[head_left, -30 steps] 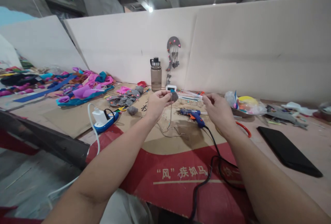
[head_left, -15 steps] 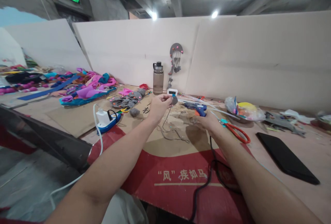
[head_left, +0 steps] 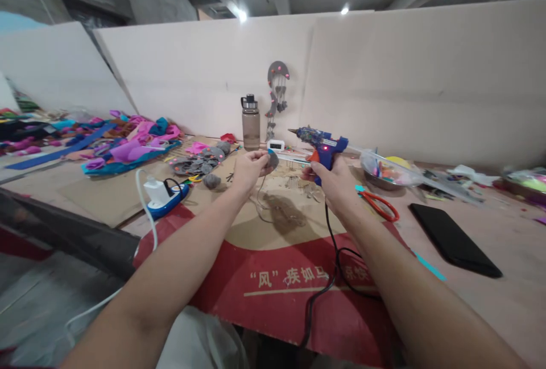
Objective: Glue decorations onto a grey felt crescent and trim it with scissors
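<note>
My left hand [head_left: 249, 169] is raised above the cardboard sheet [head_left: 273, 227] and pinches a small grey felt piece [head_left: 272, 158], from which a thin string [head_left: 258, 195] hangs down. My right hand [head_left: 335, 180] grips the handle of a blue hot glue gun [head_left: 321, 141] and holds it upright above the table. Its nozzle points left, a short way right of and above the felt piece. The gun's black cord [head_left: 328, 261] runs down past the table's front edge.
Red-handled scissors [head_left: 379, 205] and a black phone [head_left: 452, 239] lie to the right. A metal bowl of scraps [head_left: 386, 173] sits behind them. A water bottle [head_left: 250, 122], small white clock [head_left: 276, 144], grey felt pieces [head_left: 200, 163], white charger on a blue power strip [head_left: 164, 194] and coloured felt [head_left: 128, 144] lie left.
My right hand went down to the glue gun on the table, closed on it and lifted it upright. My left hand kept hold of the grey felt piece.
</note>
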The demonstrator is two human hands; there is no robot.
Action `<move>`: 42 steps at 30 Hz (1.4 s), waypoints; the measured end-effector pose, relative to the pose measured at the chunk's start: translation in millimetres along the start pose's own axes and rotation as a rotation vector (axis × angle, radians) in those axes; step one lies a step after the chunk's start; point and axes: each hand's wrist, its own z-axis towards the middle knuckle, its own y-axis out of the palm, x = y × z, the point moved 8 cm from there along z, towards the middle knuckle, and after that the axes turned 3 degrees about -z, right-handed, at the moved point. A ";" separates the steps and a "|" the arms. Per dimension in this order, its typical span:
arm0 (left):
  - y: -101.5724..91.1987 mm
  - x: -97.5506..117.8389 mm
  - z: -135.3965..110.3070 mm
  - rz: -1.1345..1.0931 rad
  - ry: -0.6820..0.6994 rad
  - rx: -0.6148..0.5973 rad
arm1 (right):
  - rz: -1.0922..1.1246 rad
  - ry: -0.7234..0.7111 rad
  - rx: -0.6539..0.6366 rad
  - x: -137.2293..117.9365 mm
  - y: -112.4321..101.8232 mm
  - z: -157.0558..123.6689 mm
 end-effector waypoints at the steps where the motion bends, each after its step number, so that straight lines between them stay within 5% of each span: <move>1: 1.4 0.6 -0.8 0.006 0.002 -0.014 | 0.055 0.008 -0.014 -2.1 3.2 -3.2; 8: 1.8 5.3 -3.6 0.014 0.027 0.000 | -0.043 -0.031 -0.174 -10.7 24.8 -17.0; 19: 1.3 5.6 -2.2 0.001 0.017 0.023 | -0.449 -0.076 -0.158 -11.2 26.5 -24.0; 42: -2.3 0.0 5.3 0.041 0.049 0.017 | -0.649 -0.084 -0.124 -16.7 24.3 -26.0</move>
